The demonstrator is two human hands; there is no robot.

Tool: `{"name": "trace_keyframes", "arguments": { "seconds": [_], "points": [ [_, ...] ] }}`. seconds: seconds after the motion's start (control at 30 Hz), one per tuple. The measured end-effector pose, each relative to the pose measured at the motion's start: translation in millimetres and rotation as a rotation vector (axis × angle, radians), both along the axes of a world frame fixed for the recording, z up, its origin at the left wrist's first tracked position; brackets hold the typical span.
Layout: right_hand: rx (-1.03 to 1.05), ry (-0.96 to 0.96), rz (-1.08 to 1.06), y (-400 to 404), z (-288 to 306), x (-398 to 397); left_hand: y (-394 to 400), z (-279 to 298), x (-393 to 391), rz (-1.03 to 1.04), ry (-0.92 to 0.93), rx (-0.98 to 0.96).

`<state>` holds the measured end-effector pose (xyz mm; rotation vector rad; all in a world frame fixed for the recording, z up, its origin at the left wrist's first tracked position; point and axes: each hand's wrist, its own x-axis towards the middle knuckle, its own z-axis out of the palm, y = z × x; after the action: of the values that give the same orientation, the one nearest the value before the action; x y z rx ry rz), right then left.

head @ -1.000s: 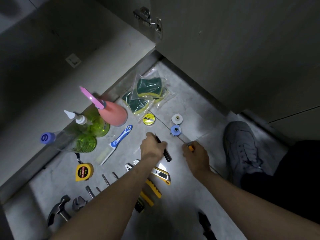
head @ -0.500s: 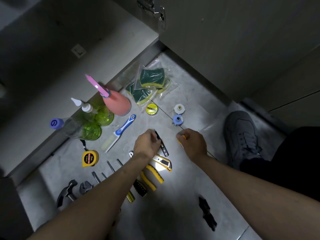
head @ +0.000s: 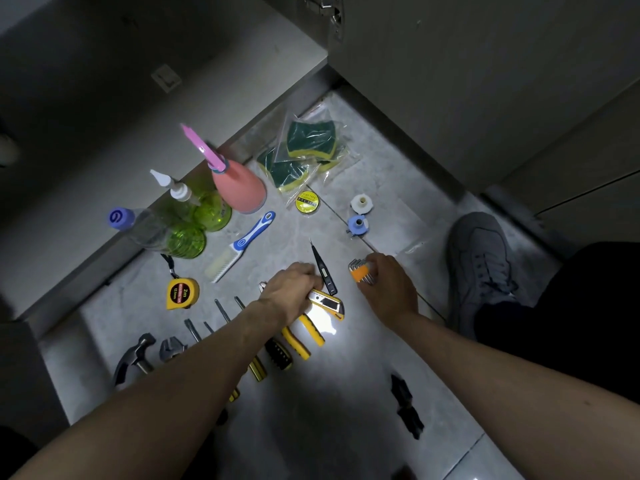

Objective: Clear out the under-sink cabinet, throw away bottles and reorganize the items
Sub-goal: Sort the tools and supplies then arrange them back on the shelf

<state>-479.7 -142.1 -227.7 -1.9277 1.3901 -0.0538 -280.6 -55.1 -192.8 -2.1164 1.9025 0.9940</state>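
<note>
a: where are the bottles that need throwing out?

b: standing on the floor (head: 346,382) at the cabinet's front edge: a pink spray bottle (head: 239,188), two green bottles (head: 199,216) touching each other beside it, and a clear bottle with a blue cap (head: 138,223) lying down against them. none is in hand.

a: and the hands?

b: the left hand (head: 292,289) has its fingers curled down over the top end of a yellow utility knife (head: 327,303); whether they actually clamp it i cannot tell, since the back of the hand hides the fingertips. just beside it lies a black tester pen (head: 322,268). the right hand (head: 388,284) pinches an orange-holdered hex key set (head: 360,271).

a: what could go wrong?

b: my worry is the knife. if the blade is out, a blind grip could nick a finger; i can't see whether it is. the hex keys could slide from the holder and scatter toward the blue fitting (head: 356,225) and white fitting (head: 360,204).

a: anything else?

b: the row of screwdrivers (head: 221,310) and yellow pliers (head: 304,337) lies under the left forearm, so a low sweep might knock them askew. the tape measure (head: 181,294), scrub brush (head: 242,245) and bagged sponges (head: 308,147) sit well apart from both hands.
</note>
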Motion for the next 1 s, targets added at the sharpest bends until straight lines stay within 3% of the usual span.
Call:
{"name": "trace_keyframes", "arguments": {
  "seconds": [0.17,0.27,0.4,0.5,0.7,1.0],
  "points": [
    [0.013,-0.006,0.008,7.6,4.5,-2.5,0.5,4.0,0.7,-0.042,-0.004,-0.054],
    [-0.152,0.065,0.127,7.9,8.3,2.5,2.2,4.1,2.0,-0.077,-0.025,-0.068],
    [-0.275,0.01,0.304,2.5,11.0,28.9,9.6,5.3,11.5,-0.098,-0.016,-0.096],
    [-0.269,0.029,0.386,-2.6,10.8,56.1,23.8,12.2,25.4,-0.026,0.001,-0.17],
    [-0.164,0.181,0.434,-6.4,7.2,75.5,65.9,22.7,62.0,0.348,-0.045,-0.14],
    [-0.076,0.256,0.395,3.2,7.6,59.1,60.1,15.0,99.8,0.499,-0.147,-0.112]
  ]
}}
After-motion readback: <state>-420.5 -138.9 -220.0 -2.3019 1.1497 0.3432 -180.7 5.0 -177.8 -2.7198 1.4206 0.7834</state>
